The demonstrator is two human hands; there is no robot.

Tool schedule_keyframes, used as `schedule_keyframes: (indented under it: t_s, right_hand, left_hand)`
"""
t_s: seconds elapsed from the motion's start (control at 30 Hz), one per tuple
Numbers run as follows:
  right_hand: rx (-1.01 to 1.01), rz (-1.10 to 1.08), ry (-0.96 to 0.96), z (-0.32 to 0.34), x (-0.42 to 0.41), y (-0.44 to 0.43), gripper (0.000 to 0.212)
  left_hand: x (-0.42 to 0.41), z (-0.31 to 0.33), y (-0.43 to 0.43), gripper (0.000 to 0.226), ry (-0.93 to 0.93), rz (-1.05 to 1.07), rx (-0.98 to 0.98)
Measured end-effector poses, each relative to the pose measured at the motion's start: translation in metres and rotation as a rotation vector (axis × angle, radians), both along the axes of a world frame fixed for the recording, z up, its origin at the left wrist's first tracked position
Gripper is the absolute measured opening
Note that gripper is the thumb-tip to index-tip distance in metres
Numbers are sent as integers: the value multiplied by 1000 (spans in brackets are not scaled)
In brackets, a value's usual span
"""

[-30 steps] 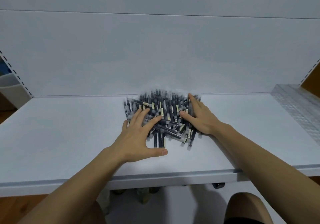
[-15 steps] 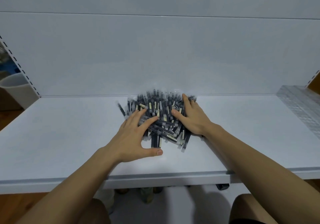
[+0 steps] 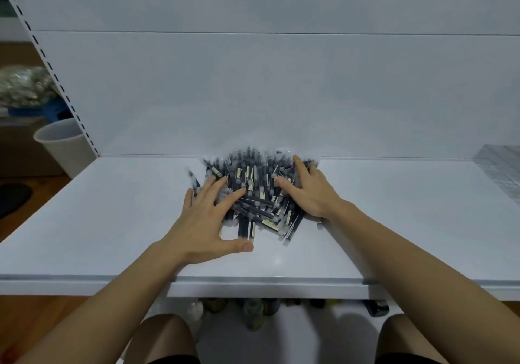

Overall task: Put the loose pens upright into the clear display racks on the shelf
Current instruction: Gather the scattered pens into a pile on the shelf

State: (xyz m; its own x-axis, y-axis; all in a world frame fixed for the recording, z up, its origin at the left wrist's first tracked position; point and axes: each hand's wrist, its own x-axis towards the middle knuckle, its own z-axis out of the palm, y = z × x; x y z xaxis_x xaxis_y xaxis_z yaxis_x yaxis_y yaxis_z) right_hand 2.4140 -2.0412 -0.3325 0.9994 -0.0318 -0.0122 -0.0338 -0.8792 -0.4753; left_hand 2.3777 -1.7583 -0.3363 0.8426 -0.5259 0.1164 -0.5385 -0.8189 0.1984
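Obs: pen pile (image 3: 253, 189) mid-frame on shelf (image 3: 112, 223). Your L hand (image 3: 202, 223) presses its lower-left flank, R hand (image 3: 309, 192) its right flank; fingers spread flat, gripping nothing. Pens mostly point up-frame. Prob. clear rack (image 3: 501, 172) at right edge: R hand nearer.

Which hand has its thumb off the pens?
The left hand: its thumb sticks out over bare shelf, while the right hand has its thumb on the pens.

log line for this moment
left hand: flat on pen pile | right hand: flat on pen pile | pen pile: loose on shelf
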Motion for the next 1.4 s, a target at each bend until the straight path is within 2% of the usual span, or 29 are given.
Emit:
schedule_keyframes:
  t_s: [0.23, 0.4, 0.57, 0.7, 0.83, 1.03, 1.13, 1.3, 1.4]
  right_hand:
    - [-67, 23, -71, 19, -32, -28, 92]
    - [-113, -50, -92, 29, -71, -73, 67]
    - [-153, -201, -122, 34, -115, -144, 60]
    - [-230, -367, -138, 44, -154, -205, 58]
    - [-293, -556, -185, 48, -175, -264, 57]
    - [-401, -783, -57, 30, -172, -309, 57]
    - [-456, -745, -164, 16, -171, -307, 48]
    - [-262, -535, -373, 16, -177, -293, 43]
    - [-207, -572, -415, 7, -184, -286, 48]
  left_hand:
    - [0, 23, -18, 73, -81, -50, -53]
    - [10, 42, -70, 81, -138, -182, -3]
    - [7, 50, -143, 75, -162, -325, 15]
    - [9, 43, -208, 77, -124, -398, -11]
    - [5, 37, -272, 62, -39, -408, -67]
    - [1, 19, -324, 53, 163, -324, -284]
    - [-1, 10, -335, 45, 253, -262, -439]
    - [2, -11, -331, 42, 239, -262, -491]
    - [-1, -13, -327, 42, 241, -277, -507]
